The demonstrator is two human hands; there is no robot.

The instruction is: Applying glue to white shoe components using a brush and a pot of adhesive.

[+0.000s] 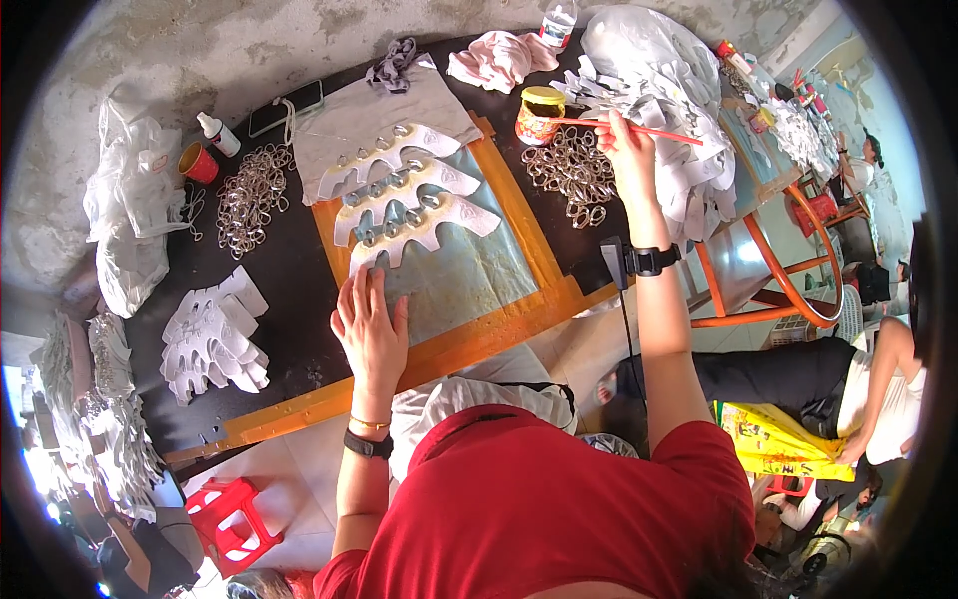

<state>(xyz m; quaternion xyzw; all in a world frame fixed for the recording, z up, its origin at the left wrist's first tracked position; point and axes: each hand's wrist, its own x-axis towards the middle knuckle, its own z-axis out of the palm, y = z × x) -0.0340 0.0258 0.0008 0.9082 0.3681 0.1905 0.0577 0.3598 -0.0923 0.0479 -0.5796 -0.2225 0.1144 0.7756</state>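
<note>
My left hand (371, 317) lies with fingers stretched out, fingertips at the lower edge of the nearest white scalloped piece (454, 222). Two more such pieces, a middle one (454, 178) and a far one (429, 137), lie beyond it, with oval metal rings along them. All three rest on an orange-edged board (479, 290), partly over a pale cloth (349, 105). Up and to the right, my right hand (627, 150) pinches a thin red stick (667, 132). Its left end reaches the yellow-rimmed jar (531, 128); whether the tip is inside, I cannot tell.
Heaps of metal rings lie left (254, 200) and right (569, 175) of the board. A stack of white pieces (215, 334) sits at the near left. An orange cup (198, 162) and a white bottle (220, 135) stand behind. At right, another person holds a yellow bag (778, 439).
</note>
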